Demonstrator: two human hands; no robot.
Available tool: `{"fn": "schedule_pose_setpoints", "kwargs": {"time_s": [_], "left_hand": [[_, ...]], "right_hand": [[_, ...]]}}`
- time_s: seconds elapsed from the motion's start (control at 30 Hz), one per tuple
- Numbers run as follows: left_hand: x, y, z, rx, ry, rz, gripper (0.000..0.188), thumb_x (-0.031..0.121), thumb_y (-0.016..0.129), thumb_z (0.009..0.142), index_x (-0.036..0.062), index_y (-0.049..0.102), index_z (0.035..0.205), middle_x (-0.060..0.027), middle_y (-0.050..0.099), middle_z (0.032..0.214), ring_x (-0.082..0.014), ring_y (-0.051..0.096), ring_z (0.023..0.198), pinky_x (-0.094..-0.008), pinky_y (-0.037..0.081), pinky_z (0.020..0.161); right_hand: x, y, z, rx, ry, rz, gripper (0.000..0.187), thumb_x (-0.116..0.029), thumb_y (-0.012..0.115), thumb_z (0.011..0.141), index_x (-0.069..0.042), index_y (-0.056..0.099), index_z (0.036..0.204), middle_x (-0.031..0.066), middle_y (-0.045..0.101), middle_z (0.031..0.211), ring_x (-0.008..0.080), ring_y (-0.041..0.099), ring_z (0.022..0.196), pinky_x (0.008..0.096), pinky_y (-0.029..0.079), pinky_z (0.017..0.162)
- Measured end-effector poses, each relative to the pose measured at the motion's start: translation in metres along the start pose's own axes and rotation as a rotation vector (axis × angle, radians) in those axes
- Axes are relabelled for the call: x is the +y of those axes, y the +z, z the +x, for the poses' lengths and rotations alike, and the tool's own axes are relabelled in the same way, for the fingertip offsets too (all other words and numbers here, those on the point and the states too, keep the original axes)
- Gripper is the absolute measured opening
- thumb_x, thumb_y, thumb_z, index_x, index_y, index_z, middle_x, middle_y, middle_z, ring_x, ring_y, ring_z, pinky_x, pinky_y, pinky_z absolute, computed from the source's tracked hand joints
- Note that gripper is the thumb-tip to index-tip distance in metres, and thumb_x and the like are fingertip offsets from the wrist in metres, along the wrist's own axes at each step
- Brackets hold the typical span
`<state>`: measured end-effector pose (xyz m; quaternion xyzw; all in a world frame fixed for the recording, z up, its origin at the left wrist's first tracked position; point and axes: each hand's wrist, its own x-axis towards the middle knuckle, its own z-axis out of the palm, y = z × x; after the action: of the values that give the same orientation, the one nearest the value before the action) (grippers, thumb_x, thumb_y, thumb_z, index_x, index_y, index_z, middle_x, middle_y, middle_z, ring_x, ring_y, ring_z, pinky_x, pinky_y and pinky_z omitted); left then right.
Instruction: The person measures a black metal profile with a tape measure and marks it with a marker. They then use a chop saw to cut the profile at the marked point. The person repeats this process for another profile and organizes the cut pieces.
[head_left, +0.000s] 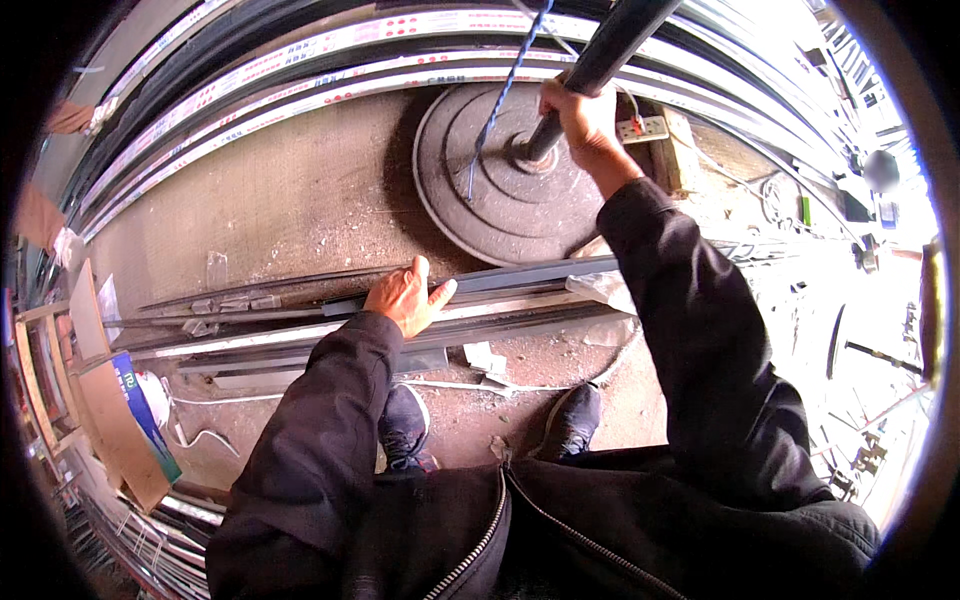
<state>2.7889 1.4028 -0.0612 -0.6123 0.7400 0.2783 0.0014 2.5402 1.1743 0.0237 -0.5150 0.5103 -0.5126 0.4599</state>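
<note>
The black pole (612, 52) stands on the far side, its wide round base (510, 208) likely keeping it steady. The right hand (586, 122) is clamped around the pole. The left hand (402, 300), thumb apart, is over long metal strips (512, 277); touch is unclear.

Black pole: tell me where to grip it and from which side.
Take the pole by its bare shaft above the base, probably best from the person's right, where the right hand holds it. The shaft is straight, round and slim enough for fingers to wrap; the base is a wide, low disc, likely awkward to grasp.
</note>
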Motion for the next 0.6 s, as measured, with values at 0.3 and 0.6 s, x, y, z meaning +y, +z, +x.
{"fn": "schedule_pose_setpoints", "kwargs": {"time_s": [0.3,0.6], "left_hand": [[0.006,-0.004,-0.003,0.015,-0.008,0.01,0.059,0.056,0.054,0.096,-0.0029,0.053,0.105,-0.0286,0.07,0.09,-0.0435,0.07,0.087,-0.0517,0.055,0.076],[0.002,-0.004,0.001,0.008,-0.013,-0.07,0.054,0.053,0.056,0.095,-0.0002,0.064,0.099,-0.0246,0.068,0.104,-0.0419,0.064,0.102,-0.0513,0.051,0.087]], "right_hand": [[-0.014,-0.004,-0.042,0.038,-0.021,-0.137,0.02,-0.02,0.074,0.072,-0.003,0.067,0.067,0.0043,0.066,0.064,0.0137,0.062,0.058,0.0304,0.05,0.058],[-0.005,-0.007,-0.033,0.145,0.071,-0.099,0.014,-0.012,0.071,0.074,0.0,0.066,0.068,0.0051,0.064,0.064,0.014,0.062,0.059,0.0306,0.05,0.06]]}}
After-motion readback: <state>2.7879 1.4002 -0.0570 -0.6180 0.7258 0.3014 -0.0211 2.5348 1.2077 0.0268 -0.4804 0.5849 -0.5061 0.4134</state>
